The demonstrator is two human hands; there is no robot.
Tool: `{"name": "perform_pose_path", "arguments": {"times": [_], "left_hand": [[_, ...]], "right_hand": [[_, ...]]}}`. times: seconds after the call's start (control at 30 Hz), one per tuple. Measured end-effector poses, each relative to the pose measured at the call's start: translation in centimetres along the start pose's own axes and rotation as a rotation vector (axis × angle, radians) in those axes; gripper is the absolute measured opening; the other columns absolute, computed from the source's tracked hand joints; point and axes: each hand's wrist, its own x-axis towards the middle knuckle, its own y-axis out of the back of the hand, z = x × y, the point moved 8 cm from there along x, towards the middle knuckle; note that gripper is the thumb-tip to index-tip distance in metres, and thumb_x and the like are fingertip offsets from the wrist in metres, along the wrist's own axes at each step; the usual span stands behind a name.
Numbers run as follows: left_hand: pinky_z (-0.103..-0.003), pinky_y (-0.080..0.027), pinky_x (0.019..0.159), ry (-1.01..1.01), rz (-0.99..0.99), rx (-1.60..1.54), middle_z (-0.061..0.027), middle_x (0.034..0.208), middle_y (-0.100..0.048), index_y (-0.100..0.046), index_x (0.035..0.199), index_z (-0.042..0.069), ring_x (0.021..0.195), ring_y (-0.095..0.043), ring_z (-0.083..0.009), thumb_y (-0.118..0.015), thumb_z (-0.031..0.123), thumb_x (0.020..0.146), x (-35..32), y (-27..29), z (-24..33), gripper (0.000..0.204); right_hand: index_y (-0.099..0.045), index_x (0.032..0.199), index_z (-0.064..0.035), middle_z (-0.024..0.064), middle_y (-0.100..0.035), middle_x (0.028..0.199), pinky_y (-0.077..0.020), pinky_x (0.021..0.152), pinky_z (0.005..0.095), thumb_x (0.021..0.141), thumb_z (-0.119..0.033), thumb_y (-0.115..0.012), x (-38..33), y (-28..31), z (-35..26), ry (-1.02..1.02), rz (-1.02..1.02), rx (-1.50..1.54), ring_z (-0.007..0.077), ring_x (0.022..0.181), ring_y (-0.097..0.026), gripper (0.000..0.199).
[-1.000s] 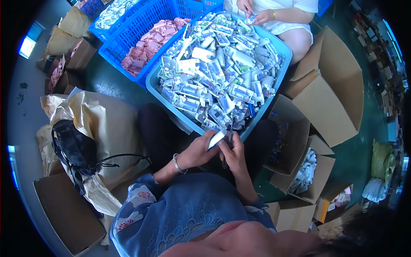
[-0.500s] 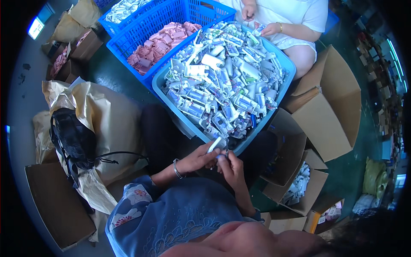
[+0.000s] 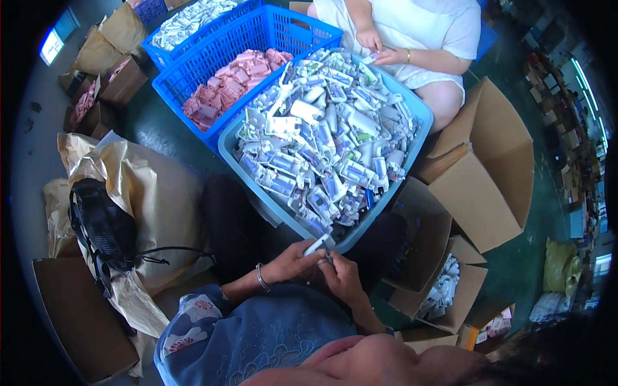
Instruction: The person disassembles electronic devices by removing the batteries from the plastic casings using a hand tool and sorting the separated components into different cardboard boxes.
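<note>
Near the bin's front corner, my left hand [image 3: 291, 260] is closed on a white plastic casing [image 3: 316, 244], held tilted. My right hand [image 3: 343, 278] is right beside it, fingers pinched around a slim dark tool whose tip reaches the casing; its exact kind is hidden by the fingers. Just beyond both hands stands a light-blue plastic bin [image 3: 252, 182], heaped with white plastic casings [image 3: 309, 110] holding blue cylindrical cells and thin wires.
Behind the bin stand a blue crate [image 3: 168, 96] of pink casings and another of white pieces. A co-worker's hands [image 3: 380, 51] handle a small part at the far side. Cardboard boxes [image 3: 479, 193] flank the right, a tan sack [image 3: 151, 193] with a black bag the left.
The view has shifted, so most things sit lower and slightly left. A blue spot at my right fingertips no longer shows. The co-worker's hands have come closer together.
</note>
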Motion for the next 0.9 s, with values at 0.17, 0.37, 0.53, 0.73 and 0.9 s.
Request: {"name": "perform_pose_path", "arguments": {"times": [0.17, 0.37, 0.53, 0.73, 0.9], "left_hand": [[-0.02, -0.038, 0.049, -0.102, 0.041, 0.051, 0.0027, 0.07, -0.049, -0.05, 0.105, 0.002, 0.058, -0.045, -0.0032, -0.049, 0.033, 0.094, 0.2, -0.2, -0.4, 0.033], [-0.035, -0.049, 0.067, -0.227, 0.316, 0.487, -0.0171, 0.089, -0.062, -0.049, 0.112, 0.001, 0.079, -0.064, -0.0245, -0.051, 0.024, 0.091, 0.5, 1.6, 0.1, 0.031], [-0.031, -0.046, 0.057, -0.432, 0.594, 0.441, -0.0109, 0.081, -0.058, -0.049, 0.112, 0.0, 0.063, -0.056, -0.0159, -0.053, 0.021, 0.09, 1.7, 6.9, 1.9, 0.03], [-0.02, -0.034, 0.044, -0.278, 0.51, 0.121, -0.0003, 0.067, -0.051, -0.049, 0.105, 0.002, 0.051, -0.044, -0.0045, -0.049, 0.031, 0.094, 5.2, 11.2, 6.9, 0.031], [-0.022, -0.045, 0.048, -0.349, 0.452, 0.103, -0.0053, 0.072, -0.059, -0.051, 0.105, 0.002, 0.058, -0.057, -0.01, -0.049, 0.031, 0.094, 6.9, 11.4, 6.5, 0.031]], "right_hand": [[-0.056, 0.093, 0.0019, 0.0174, -0.057, 0.068, -0.0435, 0.052, 0.0326, 0.087, -0.012, -0.054, -0.4, -0.3, 0.7, -0.057, -0.011, 0.078, 0.029, 0.06, -0.06, 0.015], [-0.057, 0.097, 0.0, 0.0051, -0.054, 0.062, -0.0412, 0.049, 0.0284, 0.093, -0.019, -0.048, -1.8, -2.2, 4.7, -0.455, -0.06, 0.371, 0.0128, 0.054, -0.055, 0.022], [-0.055, 0.083, -0.0043, -0.0015, -0.041, 0.054, -0.0353, 0.042, 0.023, 0.093, -0.033, -0.048, -4.5, -5.2, 7.5, -0.947, -0.163, 1.169, 0.0094, 0.045, -0.046, 0.032], [-0.055, 0.098, -0.003, -0.0009, -0.04, 0.057, -0.0334, 0.041, 0.0253, 0.091, -0.037, -0.051, 0.3, -0.1, 9.8, -0.824, 0.093, 1.151, 0.0113, 0.043, -0.041, 0.035], [-0.052, 0.089, -0.0042, -0.0007, -0.042, 0.061, -0.0361, 0.046, 0.0274, 0.091, -0.037, -0.052, 5.2, 1.3, 10.7, -0.702, 0.288, 1.409, 0.0131, 0.048, -0.044, 0.032]]}}
